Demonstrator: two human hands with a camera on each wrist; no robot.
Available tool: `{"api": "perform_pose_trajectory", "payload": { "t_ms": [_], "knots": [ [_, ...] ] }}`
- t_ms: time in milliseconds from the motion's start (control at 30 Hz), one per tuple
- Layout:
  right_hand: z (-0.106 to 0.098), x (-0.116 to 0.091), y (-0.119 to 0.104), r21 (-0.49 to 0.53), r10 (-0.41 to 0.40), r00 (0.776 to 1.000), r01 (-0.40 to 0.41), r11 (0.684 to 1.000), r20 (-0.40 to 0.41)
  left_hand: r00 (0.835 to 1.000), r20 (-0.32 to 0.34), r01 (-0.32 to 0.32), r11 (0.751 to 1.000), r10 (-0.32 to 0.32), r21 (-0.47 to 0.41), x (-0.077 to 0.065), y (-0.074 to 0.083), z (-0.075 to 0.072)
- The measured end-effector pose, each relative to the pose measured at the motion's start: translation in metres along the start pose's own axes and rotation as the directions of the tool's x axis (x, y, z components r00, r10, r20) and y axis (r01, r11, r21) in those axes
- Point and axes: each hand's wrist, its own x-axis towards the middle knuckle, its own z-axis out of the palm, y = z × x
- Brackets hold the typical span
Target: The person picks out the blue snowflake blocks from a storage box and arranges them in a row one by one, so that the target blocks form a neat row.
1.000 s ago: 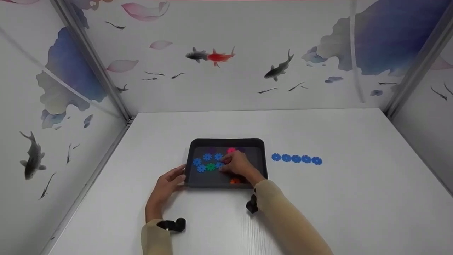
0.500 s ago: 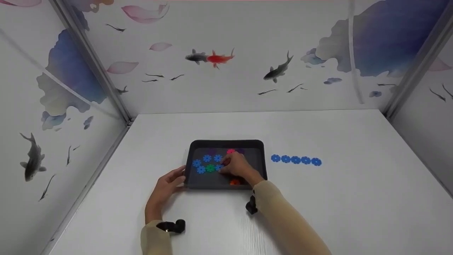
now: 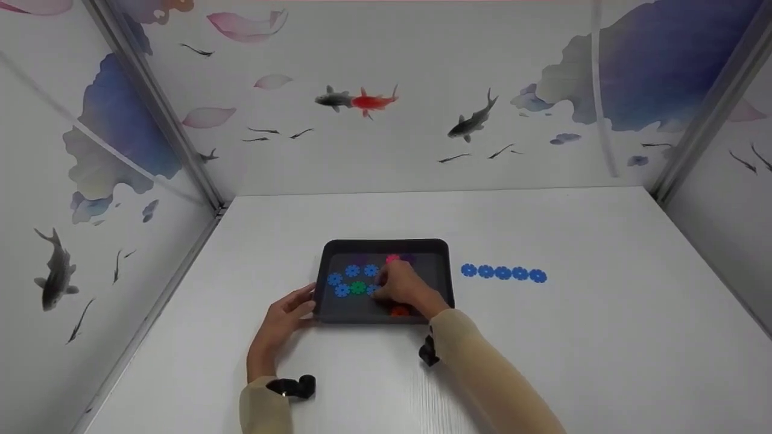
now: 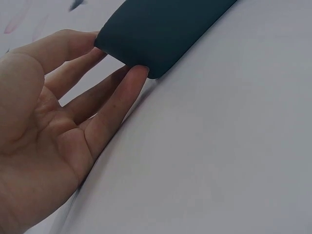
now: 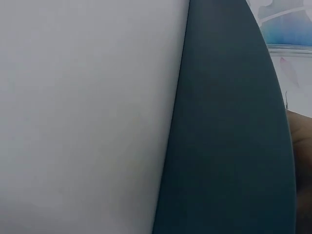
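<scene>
A dark rectangular tray (image 3: 386, 246) holds several flower-shaped plastic interlocking discs. My left hand (image 3: 282, 313) rests at the tray's left side, fingers extended; the left wrist view shows fingertips (image 4: 140, 73) touching the corner of the tray wall. Inside the tray, my right hand (image 3: 405, 282) has its thumb and fingers bent around a blue disc (image 3: 371, 290), which they partly cover. Left of it lie a green disc (image 3: 357, 287) and several other blue discs (image 3: 342, 290). In the right wrist view the tray wall (image 5: 229, 126) hides most of the right hand.
On the white table (image 3: 591, 337), right of the tray, several blue discs (image 3: 503, 273) form a row. A pink disc (image 3: 392, 259) and dark purple ones sit near the tray's back, an orange disc (image 3: 399, 311) near its front. Printed walls (image 3: 386, 150) enclose the table.
The head view has tilted slightly, so everything sits a little lower. My right fingertips have drawn in a bit at the blue disc; the left hand stays at the tray.
</scene>
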Motion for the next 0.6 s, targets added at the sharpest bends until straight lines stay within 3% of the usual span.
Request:
{"api": "perform_pose_trajectory", "payload": {
  "t_ms": [600],
  "knots": [
    [0.0010, -0.0010, 0.0044, -0.027, -0.050, 0.998, 0.049, 0.998, -0.041, 1.000, -0.014, 0.024, 1.000, -0.024, 0.002, -0.0003, 0.0009, 0.0006]
  ]
}}
